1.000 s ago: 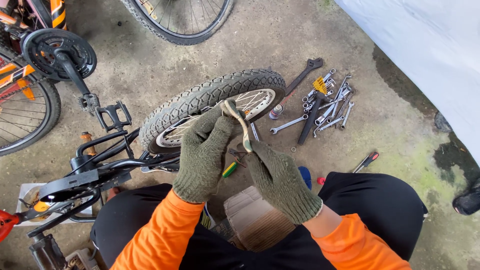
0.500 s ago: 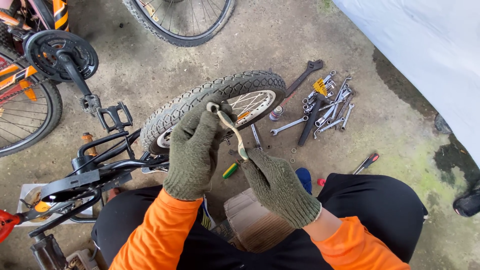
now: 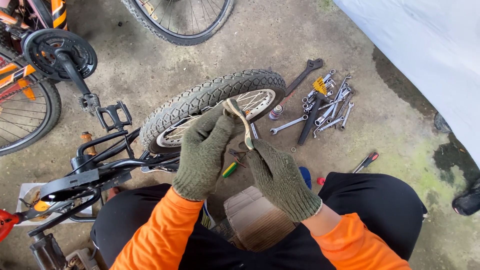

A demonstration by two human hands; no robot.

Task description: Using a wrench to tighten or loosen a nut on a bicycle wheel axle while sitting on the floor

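Both my hands wear dark green knit gloves. My left hand [image 3: 202,152] pinches the upper end of a thin, curved tan strip [image 3: 242,121], and my right hand [image 3: 280,177] grips its lower end. I hold the strip up in front of a small knobby bicycle wheel [image 3: 210,97] that lies tilted on the concrete just beyond my hands. A green-and-yellow-handled screwdriver [image 3: 230,170] lies on the ground under my hands.
Several wrenches [image 3: 325,102] and a long dark adjustable wrench [image 3: 302,77] lie spread at the right. A red-handled screwdriver [image 3: 366,162] lies near my right knee. An upturned black bike frame with pedal [image 3: 107,150] is at left; another wheel [image 3: 180,20] at top. Cardboard [image 3: 255,220] sits between my knees.
My two hands have shifted slightly along the strip; the left hand has moved up to its top end, and the strip now stands more upright.
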